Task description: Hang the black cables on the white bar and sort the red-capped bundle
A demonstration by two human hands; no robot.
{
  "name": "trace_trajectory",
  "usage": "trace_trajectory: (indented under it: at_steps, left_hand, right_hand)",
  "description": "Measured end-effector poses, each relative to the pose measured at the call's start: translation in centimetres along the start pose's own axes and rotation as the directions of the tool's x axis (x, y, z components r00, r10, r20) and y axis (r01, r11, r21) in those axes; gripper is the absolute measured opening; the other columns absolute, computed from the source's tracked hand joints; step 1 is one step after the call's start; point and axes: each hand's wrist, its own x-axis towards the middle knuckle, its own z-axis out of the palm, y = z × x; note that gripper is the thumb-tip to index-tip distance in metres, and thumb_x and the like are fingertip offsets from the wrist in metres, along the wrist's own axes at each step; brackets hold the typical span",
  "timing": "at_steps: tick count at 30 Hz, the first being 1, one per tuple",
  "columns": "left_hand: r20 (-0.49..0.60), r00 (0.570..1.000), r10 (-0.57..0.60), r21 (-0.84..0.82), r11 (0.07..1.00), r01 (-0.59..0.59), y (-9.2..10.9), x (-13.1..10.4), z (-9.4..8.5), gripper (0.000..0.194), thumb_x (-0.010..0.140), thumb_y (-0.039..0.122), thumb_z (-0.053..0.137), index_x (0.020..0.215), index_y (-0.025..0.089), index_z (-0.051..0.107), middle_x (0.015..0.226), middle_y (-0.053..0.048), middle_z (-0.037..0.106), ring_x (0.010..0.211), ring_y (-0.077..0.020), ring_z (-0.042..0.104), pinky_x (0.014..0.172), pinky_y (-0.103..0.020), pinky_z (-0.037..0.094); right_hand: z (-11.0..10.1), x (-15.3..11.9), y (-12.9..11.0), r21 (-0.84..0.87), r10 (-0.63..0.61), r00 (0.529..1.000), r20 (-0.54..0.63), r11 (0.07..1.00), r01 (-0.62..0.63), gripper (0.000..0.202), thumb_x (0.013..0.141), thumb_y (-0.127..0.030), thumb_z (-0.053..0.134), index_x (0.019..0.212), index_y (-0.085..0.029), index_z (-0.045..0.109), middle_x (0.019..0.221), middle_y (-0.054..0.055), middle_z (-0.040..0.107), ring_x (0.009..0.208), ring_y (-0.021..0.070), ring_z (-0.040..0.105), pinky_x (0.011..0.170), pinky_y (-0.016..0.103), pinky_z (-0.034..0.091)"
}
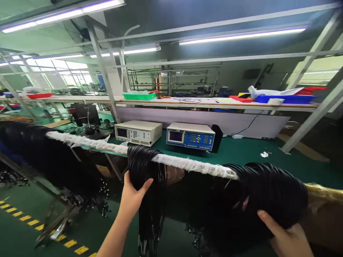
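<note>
A slim bundle of black cables (146, 167) hangs folded over a white-wrapped rail (193, 166). My left hand (134, 196) is closed around this bundle just below the rail, thumb in front and most fingers behind. To the right, a much thicker bundle of black cables (270, 189) drapes over the same rail. My right hand (288, 232) grips its lower right side, with the thumb across the front; the other fingers are mostly hidden by the cables. A small pinkish spot shows among these cables, too unclear to name.
Another large mass of black cables (40, 153) hangs at the left. Behind the rail, a beige tester (139, 132) and a blue-fronted tester (190, 136) stand on a green bench (241, 151). A shelf above carries a green tray (139, 96) and a blue tray (285, 99).
</note>
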Motion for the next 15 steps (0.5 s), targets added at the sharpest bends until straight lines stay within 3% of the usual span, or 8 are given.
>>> trace_trajectory:
  at_steps: [3, 6, 7, 8, 9, 11, 13, 15]
  left_hand:
    - [-0.191, 0.964, 0.185, 0.061, 0.982, -0.177, 1.0, -2.0, -0.8, 0.075, 0.064, 0.039, 0.079, 0.127, 0.015, 0.044, 0.131, -0.015, 0.045, 0.127, -0.0336, 0.042, 0.106, -0.054, 0.035]
    - [-0.306, 0.843, 0.443, 0.018, 0.888, -0.46, 2.7, -4.6, -1.0, 0.044, 0.07, 0.022, 0.075, 0.109, 0.018, 0.054, 0.116, -0.011, 0.054, 0.114, -0.0284, 0.051, 0.102, -0.047, 0.04]
    - [-0.205, 0.851, 0.484, -0.082, 0.857, -0.508, 3.4, -5.4, -0.8, 0.031, 0.076, 0.018, 0.069, 0.104, 0.02, 0.056, 0.108, -0.008, 0.057, 0.106, -0.0247, 0.055, 0.095, -0.042, 0.045]
    - [-0.012, 0.868, 0.497, -0.215, 0.846, -0.487, 4.1, -6.1, -0.3, 0.019, 0.083, 0.016, 0.061, 0.101, 0.021, 0.057, 0.1, -0.006, 0.06, 0.098, -0.0214, 0.058, 0.088, -0.036, 0.048]
    - [0.234, 0.843, 0.484, -0.328, 0.856, -0.4, 5.0, -6.7, 0.5, 0.012, 0.088, 0.017, 0.054, 0.098, 0.021, 0.059, 0.094, -0.005, 0.061, 0.091, -0.0191, 0.059, 0.081, -0.032, 0.049]
    - [0.655, 0.657, 0.374, -0.372, 0.916, -0.15, 6.7, -7.4, 2.6, 0.014, 0.093, 0.022, 0.049, 0.093, 0.019, 0.063, 0.088, -0.005, 0.064, 0.085, -0.0182, 0.061, 0.077, -0.031, 0.049]
    - [0.8, 0.535, 0.273, -0.317, 0.948, -0.01, 8.4, -7.6, 5.4, 0.016, 0.09, 0.025, 0.055, 0.095, 0.016, 0.067, 0.095, -0.009, 0.067, 0.091, -0.0211, 0.062, 0.085, -0.036, 0.048]
    - [0.828, 0.502, 0.25, -0.316, 0.948, 0.048, 9.9, -7.6, 8.5, 0.026, 0.086, 0.028, 0.062, 0.107, 0.014, 0.065, 0.109, -0.013, 0.067, 0.103, -0.024, 0.061, 0.092, -0.038, 0.047]
  right_hand:
    - [0.7, -0.2, 0.0, -0.015, 0.035, 0.991, -0.131, 0.999, -0.037, 0.038, 0.072, -0.047, 0.077, 0.093, -0.017, 0.07, 0.09, 0.01, 0.074, 0.093, 0.0341, 0.068, 0.086, 0.047, 0.056]
    - [1.1, -0.3, -0.4, 0.002, 0.038, 0.987, -0.154, 0.999, -0.038, 0.049, 0.068, -0.053, 0.076, 0.098, -0.015, 0.071, 0.093, 0.012, 0.075, 0.098, 0.0385, 0.067, 0.087, 0.049, 0.056]
    - [1.2, -0.3, -0.5, 0.01, 0.037, 0.988, -0.151, 0.999, -0.036, 0.051, 0.068, -0.055, 0.075, 0.098, -0.014, 0.071, 0.094, 0.013, 0.075, 0.099, 0.0387, 0.067, 0.087, 0.049, 0.056]
    - [1.2, -0.3, -0.7, 0.016, 0.036, 0.988, -0.152, 0.999, -0.034, 0.051, 0.068, -0.055, 0.074, 0.098, -0.014, 0.072, 0.094, 0.013, 0.075, 0.1, 0.0386, 0.067, 0.087, 0.048, 0.056]
    - [1.1, -0.4, -1.0, 0.02, 0.034, 0.987, -0.16, 0.999, -0.031, 0.051, 0.068, -0.054, 0.075, 0.099, -0.013, 0.072, 0.095, 0.013, 0.075, 0.102, 0.0383, 0.066, 0.089, 0.047, 0.056]
    - [0.8, -0.5, -1.4, 0.024, 0.024, 0.982, -0.188, 1.0, -0.02, 0.052, 0.066, -0.049, 0.078, 0.104, -0.014, 0.072, 0.098, 0.012, 0.075, 0.108, 0.0379, 0.063, 0.092, 0.045, 0.054]
    - [0.2, -0.6, -1.9, 0.036, 0.007, 0.979, -0.205, 0.999, 0.0, 0.053, 0.065, -0.045, 0.081, 0.108, -0.015, 0.072, 0.1, 0.01, 0.075, 0.109, 0.0375, 0.063, 0.092, 0.044, 0.055]
    - [-0.3, -0.8, -2.4, 0.052, -0.023, 0.978, -0.206, 0.998, 0.034, 0.052, 0.066, -0.043, 0.08, 0.11, -0.018, 0.071, 0.102, 0.009, 0.075, 0.107, 0.0368, 0.064, 0.089, 0.042, 0.057]
